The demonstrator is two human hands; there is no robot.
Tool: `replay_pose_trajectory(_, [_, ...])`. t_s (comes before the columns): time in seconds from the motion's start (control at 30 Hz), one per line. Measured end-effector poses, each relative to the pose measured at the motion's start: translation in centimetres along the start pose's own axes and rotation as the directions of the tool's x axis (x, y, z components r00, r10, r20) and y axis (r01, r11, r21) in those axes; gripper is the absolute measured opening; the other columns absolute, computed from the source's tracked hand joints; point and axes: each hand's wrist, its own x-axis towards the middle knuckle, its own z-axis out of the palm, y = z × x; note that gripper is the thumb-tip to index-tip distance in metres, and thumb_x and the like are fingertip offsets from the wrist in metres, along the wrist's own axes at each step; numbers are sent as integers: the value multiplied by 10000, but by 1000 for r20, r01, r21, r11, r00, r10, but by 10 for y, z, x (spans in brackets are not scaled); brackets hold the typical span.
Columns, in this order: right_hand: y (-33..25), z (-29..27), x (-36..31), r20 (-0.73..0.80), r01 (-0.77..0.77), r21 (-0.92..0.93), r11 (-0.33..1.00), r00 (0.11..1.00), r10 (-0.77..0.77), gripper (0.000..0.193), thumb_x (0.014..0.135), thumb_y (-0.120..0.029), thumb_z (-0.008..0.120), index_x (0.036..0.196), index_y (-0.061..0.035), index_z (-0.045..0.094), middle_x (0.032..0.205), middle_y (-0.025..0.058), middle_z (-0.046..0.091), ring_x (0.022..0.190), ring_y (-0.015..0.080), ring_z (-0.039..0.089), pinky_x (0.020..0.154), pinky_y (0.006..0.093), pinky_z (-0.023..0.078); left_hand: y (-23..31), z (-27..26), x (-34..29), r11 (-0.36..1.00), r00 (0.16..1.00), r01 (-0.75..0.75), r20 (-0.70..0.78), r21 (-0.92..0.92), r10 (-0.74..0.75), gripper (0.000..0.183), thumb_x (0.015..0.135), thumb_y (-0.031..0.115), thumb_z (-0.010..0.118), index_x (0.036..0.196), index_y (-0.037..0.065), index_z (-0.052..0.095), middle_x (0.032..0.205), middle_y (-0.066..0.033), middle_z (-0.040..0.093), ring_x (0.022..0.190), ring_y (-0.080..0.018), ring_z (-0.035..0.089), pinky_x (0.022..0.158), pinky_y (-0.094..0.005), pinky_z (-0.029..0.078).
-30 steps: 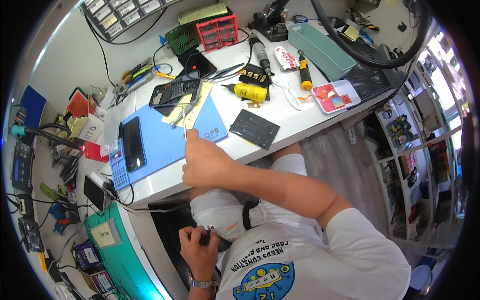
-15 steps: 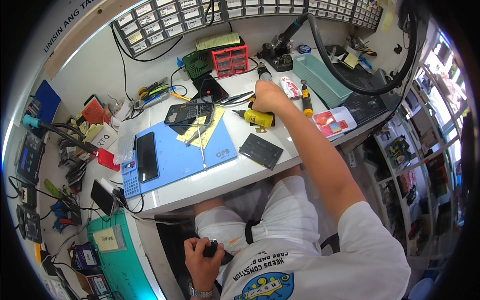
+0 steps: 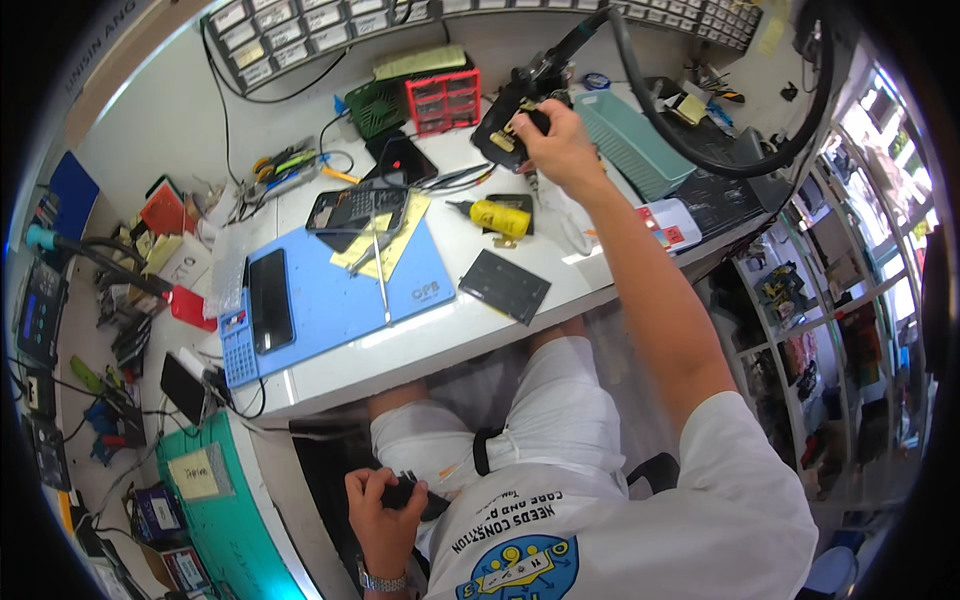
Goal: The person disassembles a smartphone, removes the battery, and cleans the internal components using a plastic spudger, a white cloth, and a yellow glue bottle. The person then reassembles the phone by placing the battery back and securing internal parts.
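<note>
At the back of the bench my right hand is closed on a black tool stand, which tilts up with its underside partly showing. A hot-air gun handle with a thick black hose rises from behind the stand. Down by my lap, my left hand curls round a small black object whose kind I cannot make out. Left of my right forearm lie a yellow bottle with a dark nozzle and a flat black panel.
A blue mat carries a dark phone, an opened phone, yellow paper and a thin metal tool. Behind stand a red drawer box and a green fan. A teal tray lies right of my hand.
My right hand has moved up and back from beside the yellow bottle to the black stand. The stand has shifted left and tipped. My left hand still holds the black object.
</note>
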Motion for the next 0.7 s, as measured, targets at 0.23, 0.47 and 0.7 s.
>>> replay_pose_trajectory(0.23, [-37,31,-220,413,-55,213,975,910,-39,204,1046,-101,822,1139,14,682,1023,134,809,941,167,784,872,305,645,-12,-4,-6,995,997,73,3,-71,-73,355,803,107,960,1086,56,751,1055,-83,594,895,-236,646,762,-353,563])
replay_pose_trajectory(0.47, [-4,87,-349,667,-467,230,854,715,211,203,1097,-33,697,1285,34,655,1039,87,784,938,140,761,841,297,631,-13,-1,-4,996,999,40,-2,-84,-41,393,767,52,971,1069,27,720,1050,-72,556,916,-215,587,779,-336,509])
replay_pose_trajectory(0.7, [6,104,-369,684,-486,147,861,679,267,156,1067,-65,764,1187,24,718,1017,69,788,902,88,742,777,265,619,-8,0,-4,989,995,100,10,-113,-99,377,771,46,959,1068,31,728,1022,-63,559,906,-208,590,778,-330,513])
